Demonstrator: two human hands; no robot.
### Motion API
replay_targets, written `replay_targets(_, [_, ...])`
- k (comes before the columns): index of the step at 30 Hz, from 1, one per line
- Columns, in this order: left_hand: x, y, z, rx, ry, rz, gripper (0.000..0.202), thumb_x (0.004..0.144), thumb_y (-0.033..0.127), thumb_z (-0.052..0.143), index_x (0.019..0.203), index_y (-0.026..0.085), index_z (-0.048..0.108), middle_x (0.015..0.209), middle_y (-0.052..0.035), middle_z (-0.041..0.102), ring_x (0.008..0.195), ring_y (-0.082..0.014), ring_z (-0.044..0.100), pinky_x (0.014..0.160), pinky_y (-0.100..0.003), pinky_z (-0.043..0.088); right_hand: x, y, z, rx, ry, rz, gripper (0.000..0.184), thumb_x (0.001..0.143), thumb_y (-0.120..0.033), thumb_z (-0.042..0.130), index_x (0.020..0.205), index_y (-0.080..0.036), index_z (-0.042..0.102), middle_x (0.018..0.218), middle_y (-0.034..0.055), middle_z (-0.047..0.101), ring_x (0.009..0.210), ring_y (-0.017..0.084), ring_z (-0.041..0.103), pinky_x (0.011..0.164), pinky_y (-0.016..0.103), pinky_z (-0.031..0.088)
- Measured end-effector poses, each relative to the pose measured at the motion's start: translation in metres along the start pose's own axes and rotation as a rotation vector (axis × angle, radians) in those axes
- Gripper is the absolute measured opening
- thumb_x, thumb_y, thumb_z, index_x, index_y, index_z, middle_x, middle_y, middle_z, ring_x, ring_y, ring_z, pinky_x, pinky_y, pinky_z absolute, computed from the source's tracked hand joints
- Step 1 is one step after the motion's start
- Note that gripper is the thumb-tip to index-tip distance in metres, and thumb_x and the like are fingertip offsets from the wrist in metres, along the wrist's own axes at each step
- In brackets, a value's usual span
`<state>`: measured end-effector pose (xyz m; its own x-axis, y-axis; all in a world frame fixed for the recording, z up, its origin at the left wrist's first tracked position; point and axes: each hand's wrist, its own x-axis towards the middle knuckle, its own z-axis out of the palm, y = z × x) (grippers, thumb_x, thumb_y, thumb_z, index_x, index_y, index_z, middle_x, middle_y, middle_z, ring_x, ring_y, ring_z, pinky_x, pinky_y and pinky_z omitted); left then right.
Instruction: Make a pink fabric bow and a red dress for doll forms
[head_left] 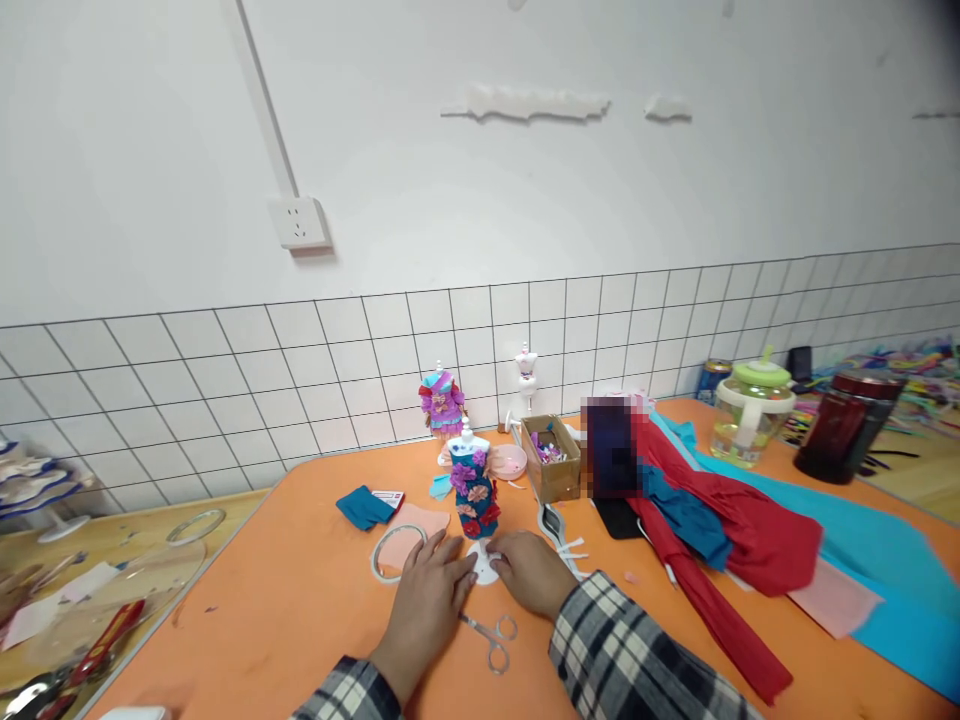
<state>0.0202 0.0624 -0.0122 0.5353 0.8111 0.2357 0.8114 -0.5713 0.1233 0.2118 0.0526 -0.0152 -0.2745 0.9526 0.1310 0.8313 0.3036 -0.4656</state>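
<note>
A small mannequin [472,490] in a teal dress with pink and red flowers stands on a white round base [484,565] on the orange table [300,600]. My left hand [427,600] lies by the base's left side, fingers flat and spread. Resting on the base's right side is my right hand [531,570], its fingers curled down toward it. Small silver scissors [491,635] lie just in front of my hands. A white tape ring [394,550] and a pink fabric piece [420,525] lie left of the base.
A second dressed mannequin [442,400], a bare one [527,372], a cardboard box [551,460], red cloth [742,540] and blue cloth [877,540] lie behind and right. A lidded jar [750,410] and dark jar [847,425] stand far right. Teal fabric [364,505] lies left.
</note>
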Motion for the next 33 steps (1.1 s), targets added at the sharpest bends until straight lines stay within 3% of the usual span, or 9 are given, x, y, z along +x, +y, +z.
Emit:
replay_targets(3, [-0.005, 0.000, -0.004, 0.056, 0.024, 0.006, 0.027, 0.089, 0.033, 0.057, 0.113, 0.029, 0.068, 0.131, -0.0069, 0.061, 0.131, -0.0361, 0.042, 0.107, -0.058, 0.025, -0.004, 0.002, -0.003, -0.029, 0.004, 0.019, 0.029, 0.088, -0.029, 0.052, 0.113, -0.027, 0.068, 0.106, 0.0019, 0.073, 0.100, 0.017, 0.065, 0.084, 0.023, 0.042])
replay_targets(8, [-0.011, -0.004, -0.013, 0.093, 0.061, -0.001, 0.023, 0.088, 0.032, 0.057, 0.106, 0.027, 0.070, 0.128, -0.0068, 0.063, 0.127, -0.0363, 0.046, 0.107, -0.058, 0.024, -0.003, 0.012, -0.016, -0.121, 0.136, 0.178, 0.032, 0.095, -0.026, 0.039, 0.111, -0.022, 0.066, 0.110, 0.0058, 0.070, 0.102, 0.019, 0.064, 0.085, 0.026, 0.043])
replay_targets(12, [-0.010, -0.006, -0.014, 0.043, 0.046, -0.021, 0.021, 0.087, 0.028, 0.057, 0.103, 0.024, 0.070, 0.117, -0.0055, 0.069, 0.123, -0.0320, 0.049, 0.108, -0.051, 0.029, 0.023, 0.015, -0.021, -0.194, 0.203, 0.223, 0.040, 0.095, -0.023, 0.037, 0.133, -0.021, 0.050, 0.134, 0.0112, 0.056, 0.111, 0.022, 0.059, 0.088, 0.030, 0.044])
replay_targets(15, [-0.007, -0.007, -0.011, 0.017, 0.023, -0.040, 0.020, 0.087, 0.027, 0.057, 0.102, 0.023, 0.070, 0.113, -0.0055, 0.071, 0.123, -0.0307, 0.051, 0.108, -0.049, 0.030, 0.055, 0.013, -0.020, -0.239, 0.207, 0.254, 0.051, 0.093, -0.017, 0.038, 0.144, -0.012, 0.036, 0.145, 0.0204, 0.043, 0.116, 0.026, 0.057, 0.089, 0.033, 0.044])
replay_targets(18, [-0.004, -0.009, -0.008, -0.009, 0.018, -0.066, 0.019, 0.086, 0.027, 0.058, 0.099, 0.022, 0.071, 0.113, -0.0056, 0.072, 0.122, -0.0306, 0.053, 0.108, -0.045, 0.034, 0.083, 0.014, -0.018, -0.261, 0.179, 0.278, 0.043, 0.092, -0.011, 0.037, 0.133, -0.006, 0.049, 0.133, 0.0240, 0.054, 0.114, 0.028, 0.059, 0.089, 0.034, 0.044])
replay_targets(21, [0.000, -0.013, -0.003, -0.047, 0.009, -0.082, 0.018, 0.084, 0.027, 0.059, 0.098, 0.023, 0.070, 0.113, -0.0046, 0.072, 0.119, -0.0298, 0.055, 0.107, -0.043, 0.037, 0.095, 0.018, -0.018, -0.266, 0.132, 0.288, 0.034, 0.092, -0.010, 0.037, 0.115, -0.010, 0.062, 0.111, 0.0199, 0.066, 0.102, 0.025, 0.065, 0.083, 0.032, 0.046])
replay_targets(26, [0.003, -0.020, 0.004, -0.112, 0.014, -0.078, 0.021, 0.085, 0.026, 0.058, 0.103, 0.024, 0.068, 0.117, -0.0044, 0.070, 0.118, -0.0267, 0.056, 0.109, -0.041, 0.037, 0.081, 0.019, -0.019, -0.284, 0.082, 0.251, 0.033, 0.096, -0.021, 0.036, 0.106, -0.018, 0.067, 0.098, 0.0150, 0.071, 0.093, 0.024, 0.067, 0.075, 0.030, 0.045])
replay_targets(33, [0.003, -0.017, -0.001, -0.141, 0.019, -0.051, 0.018, 0.086, 0.022, 0.056, 0.098, 0.021, 0.068, 0.109, -0.0054, 0.072, 0.114, -0.0238, 0.059, 0.112, -0.038, 0.034, 0.029, -0.007, -0.015, -0.344, 0.020, 0.212, 0.029, 0.090, -0.023, 0.044, 0.098, -0.025, 0.071, 0.088, 0.0114, 0.074, 0.083, 0.026, 0.069, 0.067, 0.031, 0.044])
